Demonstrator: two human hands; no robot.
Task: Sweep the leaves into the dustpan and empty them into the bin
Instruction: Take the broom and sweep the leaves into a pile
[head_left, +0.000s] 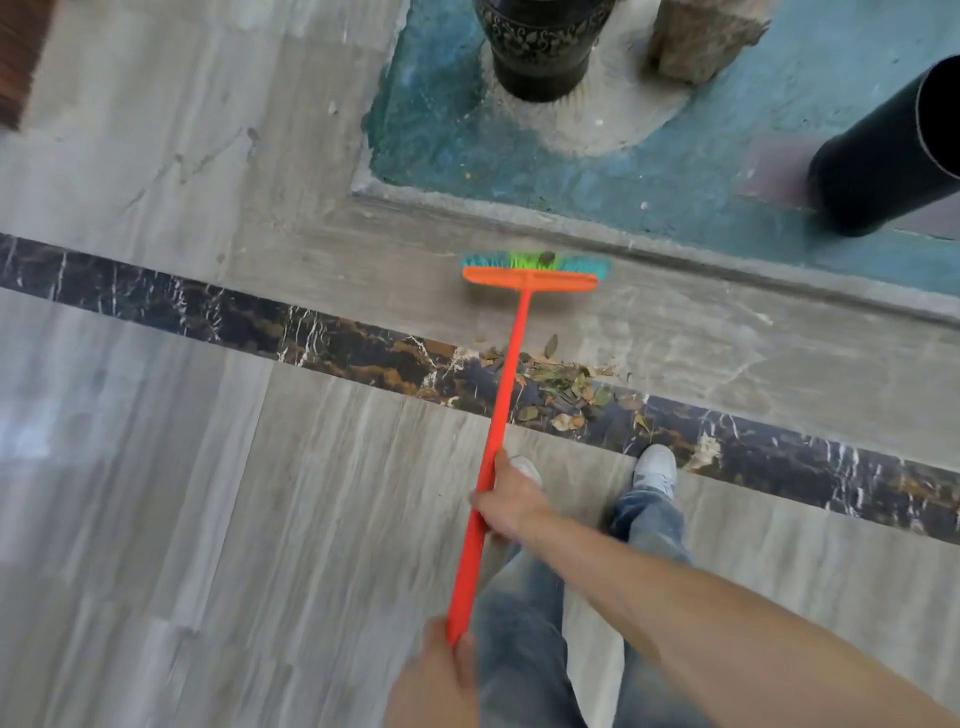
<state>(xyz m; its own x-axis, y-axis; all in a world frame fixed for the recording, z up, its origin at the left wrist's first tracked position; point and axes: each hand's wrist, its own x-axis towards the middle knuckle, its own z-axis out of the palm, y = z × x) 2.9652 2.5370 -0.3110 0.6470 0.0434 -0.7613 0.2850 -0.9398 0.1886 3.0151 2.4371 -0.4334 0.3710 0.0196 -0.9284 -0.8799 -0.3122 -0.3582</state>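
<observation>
An orange broom (511, 358) with blue and green bristles reaches forward over the grey floor, its head near a raised stone kerb. A small heap of dry leaves (563, 387) lies on the dark marble strip, just right of the handle and nearer to me than the broom head. My right hand (511, 501) grips the handle at its middle. My left hand (436, 675) holds the handle's near end at the bottom of the view. No dustpan shows. A black cylindrical bin (893, 156) stands at the right edge.
Beyond the kerb (675, 249) lies a teal floor patch with a dark ornate pot (543, 47) and a stone block (701, 36). My two feet in white shoes (655, 467) stand just behind the leaves. Brown wooden furniture (21, 57) sits at the far left.
</observation>
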